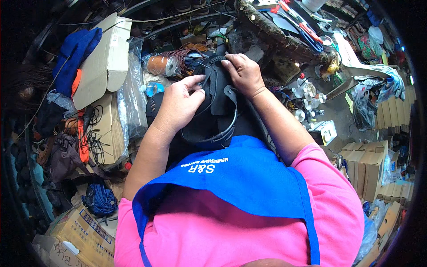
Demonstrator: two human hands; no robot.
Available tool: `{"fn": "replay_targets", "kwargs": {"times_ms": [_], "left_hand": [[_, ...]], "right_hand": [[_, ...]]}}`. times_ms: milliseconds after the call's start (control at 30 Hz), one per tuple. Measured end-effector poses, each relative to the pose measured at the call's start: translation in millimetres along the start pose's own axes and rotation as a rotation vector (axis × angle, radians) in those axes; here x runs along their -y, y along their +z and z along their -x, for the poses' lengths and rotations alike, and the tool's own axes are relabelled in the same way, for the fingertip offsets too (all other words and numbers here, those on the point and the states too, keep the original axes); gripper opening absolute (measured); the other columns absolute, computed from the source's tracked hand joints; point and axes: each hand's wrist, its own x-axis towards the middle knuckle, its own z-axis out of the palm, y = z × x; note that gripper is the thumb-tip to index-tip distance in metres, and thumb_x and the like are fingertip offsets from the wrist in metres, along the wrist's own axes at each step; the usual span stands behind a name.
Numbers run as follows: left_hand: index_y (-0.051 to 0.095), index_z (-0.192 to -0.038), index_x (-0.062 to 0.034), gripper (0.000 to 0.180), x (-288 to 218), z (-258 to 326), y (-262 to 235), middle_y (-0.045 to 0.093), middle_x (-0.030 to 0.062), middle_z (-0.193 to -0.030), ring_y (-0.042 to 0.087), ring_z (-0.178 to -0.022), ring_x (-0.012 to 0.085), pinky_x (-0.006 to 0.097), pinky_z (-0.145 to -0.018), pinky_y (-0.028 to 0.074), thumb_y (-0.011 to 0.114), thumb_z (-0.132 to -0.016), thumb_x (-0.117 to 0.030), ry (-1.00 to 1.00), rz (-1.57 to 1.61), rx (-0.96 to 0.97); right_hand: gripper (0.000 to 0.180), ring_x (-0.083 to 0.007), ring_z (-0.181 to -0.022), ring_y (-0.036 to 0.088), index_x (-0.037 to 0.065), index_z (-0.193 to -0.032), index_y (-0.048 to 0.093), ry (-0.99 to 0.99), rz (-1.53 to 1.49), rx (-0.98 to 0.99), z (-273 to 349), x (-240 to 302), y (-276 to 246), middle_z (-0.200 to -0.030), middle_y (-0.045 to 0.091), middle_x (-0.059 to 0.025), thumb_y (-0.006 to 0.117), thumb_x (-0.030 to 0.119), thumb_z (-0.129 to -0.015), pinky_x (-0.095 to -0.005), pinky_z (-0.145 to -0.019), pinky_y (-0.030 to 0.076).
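Black sandal (216, 95): held at the centre of the frame, just above a blue apron (240, 178); dark straps and a curved sole edge were seen at its lower side.
Left hand (180, 102): closed on the left side of the black sandal, fingers curled over a strap, thumb pressed against the upper.
Right hand (242, 73): laid on the top of the black sandal, fingertips bent down and pinched at its upper edge.
Grip: the sandal was held between both hands, neither hand spread wide.
Tape roll (161, 65): brown, lying just left of and above the hands, beside a bundle of reddish-brown cord (184, 55).
Cardboard box (106, 60): flattened, placed at upper left, with a blue cloth (73, 55) draped beside it.
Black cable (91, 133): coiled at middle left, over stacked cardboard.
Stacked boxes (367, 167): brown, set at the right edge of the frame.
Small bottles (307, 100): clustered right of the right forearm, on the floor.
Workbench edge (275, 33): rough and dark, running across the upper middle, with tools on it.
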Motion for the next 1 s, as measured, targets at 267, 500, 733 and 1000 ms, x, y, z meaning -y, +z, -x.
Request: {"fn": "replay_targets", "kwargs": {"times_ms": [267, 500, 733, 1000], "left_hand": [[0.053, -0.124, 0.0049, 0.041, -5.1, 1.3, 0.5, 0.065, 0.0082, -0.097, 0.059, -0.086, 0.0104, 0.024, -0.079, 0.048, 0.055, -0.084, -0.003, 0.003, 0.014, -0.007], [0.055, -0.123, 0.0041, 0.041, -10.4, 6.0, 4.0, 0.065, 0.0071, -0.095, 0.059, -0.084, 0.0100, 0.024, -0.079, 0.047, 0.056, -0.084, -0.005, 0.040, -0.101, -0.034], [0.056, -0.122, 0.0046, 0.040, -12.0, 6.8, 5.5, 0.066, 0.0081, -0.094, 0.060, -0.085, 0.0102, 0.025, -0.079, 0.048, 0.057, -0.084, -0.006, 0.006, -0.059, -0.020], [0.054, -0.123, 0.0060, 0.040, 5.3, -0.3, -0.7, 0.066, 0.0079, -0.095, 0.060, -0.084, 0.0101, 0.024, -0.077, 0.048, 0.054, -0.084, -0.004, -0.023, 0.019, -0.011]], "right_hand": [[0.023, -0.0298, -0.082, 0.064, 0.006, -0.105, 0.063, 0.075, -0.027, 0.099, -3.3, 6.1, -6.9, -0.091, 0.063, -0.0136, 0.065, 0.018, -0.085, -0.0345, -0.072, 0.051], [0.021, -0.0307, -0.080, 0.063, 0.005, -0.101, 0.062, -0.027, 0.019, 0.031, -2.4, 2.9, 0.0, -0.089, 0.063, -0.0133, 0.066, 0.017, -0.084, -0.0349, -0.070, 0.051], [0.018, -0.0314, -0.079, 0.062, 0.004, -0.097, 0.063, -0.027, 0.009, 0.021, 2.1, 0.9, 1.7, -0.087, 0.063, -0.0132, 0.066, 0.015, -0.083, -0.0352, -0.070, 0.050], [0.043, -0.0142, -0.090, 0.061, 0.015, -0.124, 0.059, 0.140, -0.208, 0.309, 1.8, -10.5, -9.3, -0.100, 0.066, -0.0106, 0.068, 0.013, -0.082, -0.0283, -0.082, 0.048]]}}
